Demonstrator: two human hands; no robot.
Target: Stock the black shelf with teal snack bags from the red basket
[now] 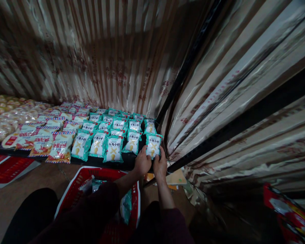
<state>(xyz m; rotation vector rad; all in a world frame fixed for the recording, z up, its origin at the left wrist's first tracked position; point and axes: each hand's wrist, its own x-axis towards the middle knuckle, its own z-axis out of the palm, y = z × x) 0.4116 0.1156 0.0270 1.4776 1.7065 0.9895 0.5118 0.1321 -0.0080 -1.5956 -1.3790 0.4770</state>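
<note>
Between my two hands is a teal and white snack bag (153, 145) at the right front end of a black shelf (130, 162). My left hand (143, 161) grips its lower left side, fingers curled in. On its lower right side, my right hand (160, 166) is closed against it. Another teal bag (150, 126) stands right behind it. To the left, several matching teal bags (113, 149) sit in rows, leaning back slightly. Below my forearms, a red basket (77, 176) with a white rim holds more teal bags (126, 206), partly hidden by my arms.
Left of the teal bags lie red, white and blue snack bags (62, 145), then clear-wrapped round items (2, 125). A black post (178, 84) and a slanted black bar (218, 132) stand on the right before draped sheeting (112, 61). Red packages (287, 213) are at lower right.
</note>
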